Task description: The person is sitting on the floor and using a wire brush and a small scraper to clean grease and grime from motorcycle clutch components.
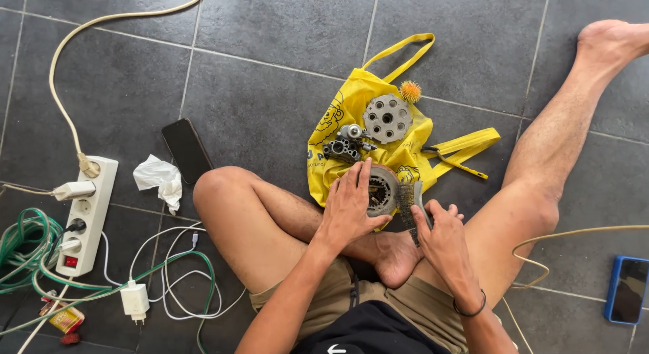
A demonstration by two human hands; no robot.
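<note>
Atop yellow bag point(405, 154): perforated metal disc point(387, 118), grey casting point(345, 148), orange ball point(410, 91)

— What packages and screens are seen?
— A dark phone screen point(186, 150) lies left; a blue-cased one point(627, 289) right; a small yellow-red packet point(65, 319) (bottom left) is seen.
</note>
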